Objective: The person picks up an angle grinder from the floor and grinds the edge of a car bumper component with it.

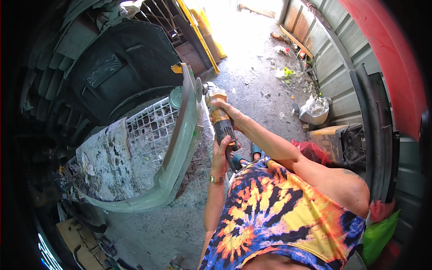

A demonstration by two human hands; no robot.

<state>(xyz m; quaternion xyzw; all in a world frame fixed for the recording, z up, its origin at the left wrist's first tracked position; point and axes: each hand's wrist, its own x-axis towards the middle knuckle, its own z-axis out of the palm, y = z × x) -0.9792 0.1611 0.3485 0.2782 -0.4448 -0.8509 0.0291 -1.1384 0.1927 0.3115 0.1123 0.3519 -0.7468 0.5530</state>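
An angle grinder (222, 119) with a yellow and black body is held in front of me in both hands. My right hand (228, 113) is wrapped round its yellow front part. Lower down, my left hand (221, 153), with a gold watch at the wrist, grips the black rear end. The grinder's round disc (198, 90) stands edge-on at the upper end of a curved, pale green bumper (180, 153); I cannot tell whether they touch. Under the bumper is a wire-grid stand (150, 123), partly covered by a stained, paint-spotted sheet (105, 157).
A dark car hood (121, 67) leans behind the stand. Yellow frames (198, 33) stand at the far end. Along the right wall are litter (285, 72), a white bag (315, 110), a yellow machine box (335, 141) and upright dark panels (373, 135). Cardboard (83, 245) lies at lower left.
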